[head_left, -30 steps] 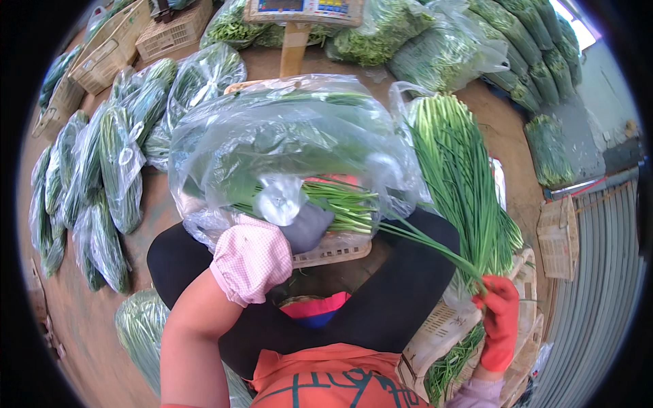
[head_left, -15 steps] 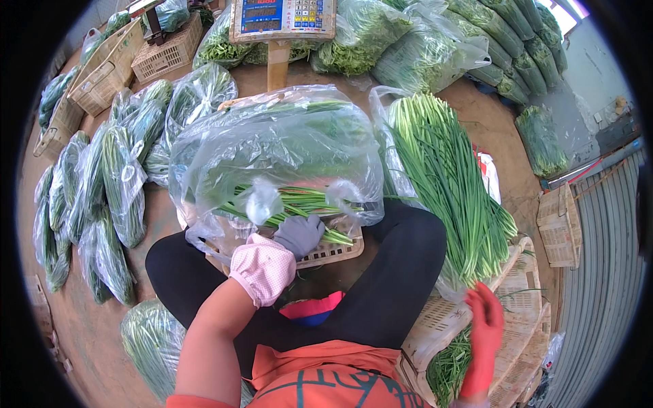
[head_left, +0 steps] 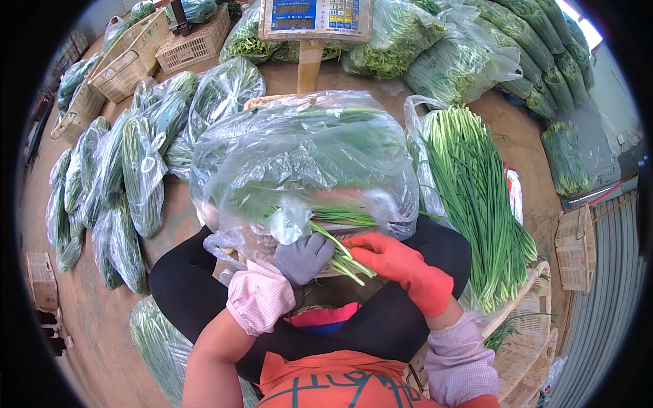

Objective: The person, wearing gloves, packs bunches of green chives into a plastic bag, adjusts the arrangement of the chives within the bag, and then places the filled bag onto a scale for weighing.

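Observation:
My left hand (head_left: 304, 258), in a grey glove with a pink checked sleeve cover, is closed round a small bunch of green chives (head_left: 345, 259). Their pale stalk ends point toward me and to the right. My right hand (head_left: 406, 268), in a red rubber glove, has its fingers pressed together on these same stalks from the right; its thumb is hidden. Just beyond both hands lies a large clear plastic bag (head_left: 299, 146) full of chives, its near edge crumpled over my left fingers. On the right a big loose pile of chives (head_left: 469, 204) rests on plastic.
A weighing scale's display (head_left: 316, 17) stands on a post behind the bag. Several bagged bundles (head_left: 143, 180) lie on the floor at left. More filled bags (head_left: 462, 58) are stacked at the back right. Plastic crates (head_left: 575, 248) stand at right, others (head_left: 129, 64) at far left.
My right hand has come from beside the pile at lower right to the stalks in my left hand. Those stalks now stick out of the bag toward me. The whole view has shifted slightly.

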`<act>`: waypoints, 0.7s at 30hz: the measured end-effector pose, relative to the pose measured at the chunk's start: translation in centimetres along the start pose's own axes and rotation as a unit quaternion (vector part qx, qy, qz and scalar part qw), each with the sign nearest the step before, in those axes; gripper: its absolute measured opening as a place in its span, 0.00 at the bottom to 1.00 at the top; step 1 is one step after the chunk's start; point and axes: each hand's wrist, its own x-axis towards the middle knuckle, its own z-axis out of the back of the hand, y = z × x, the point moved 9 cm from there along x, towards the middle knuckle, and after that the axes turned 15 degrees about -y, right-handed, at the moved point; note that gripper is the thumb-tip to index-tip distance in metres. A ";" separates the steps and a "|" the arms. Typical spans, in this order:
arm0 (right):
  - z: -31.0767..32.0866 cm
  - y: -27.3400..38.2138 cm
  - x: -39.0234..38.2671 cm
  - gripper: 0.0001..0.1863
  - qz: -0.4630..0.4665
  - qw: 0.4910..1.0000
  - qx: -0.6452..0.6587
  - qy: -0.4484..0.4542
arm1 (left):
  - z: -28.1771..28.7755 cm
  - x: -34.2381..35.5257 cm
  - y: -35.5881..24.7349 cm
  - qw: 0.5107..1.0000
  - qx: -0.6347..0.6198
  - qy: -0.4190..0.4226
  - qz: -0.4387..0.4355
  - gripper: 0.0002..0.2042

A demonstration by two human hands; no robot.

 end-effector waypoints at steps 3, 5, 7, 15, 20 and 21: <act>-0.5 0.2 -1.0 0.23 -0.054 0.993 0.102 0.034 | 0.8 0.2 0.4 0.999 -0.017 -0.028 0.006 0.11; -0.2 1.1 -1.5 0.26 -0.033 0.994 0.099 0.029 | 0.8 0.1 0.6 0.999 -0.018 -0.036 0.002 0.12; -0.3 1.1 -1.6 0.27 -0.036 0.996 0.073 0.037 | 0.8 0.0 0.7 0.999 -0.017 -0.045 -0.003 0.12; -0.5 1.0 -1.5 0.29 0.020 0.998 0.007 0.053 | 0.6 -1.0 0.9 0.999 -0.019 -0.038 -0.002 0.10; 0.2 1.5 -1.7 0.26 0.068 0.996 -0.043 -0.031 | 0.7 -0.5 1.5 0.998 -0.030 -0.048 0.037 0.17; 0.2 1.5 -1.8 0.26 0.068 0.996 -0.042 -0.032 | 0.9 -0.1 1.8 0.997 -0.028 -0.041 0.057 0.19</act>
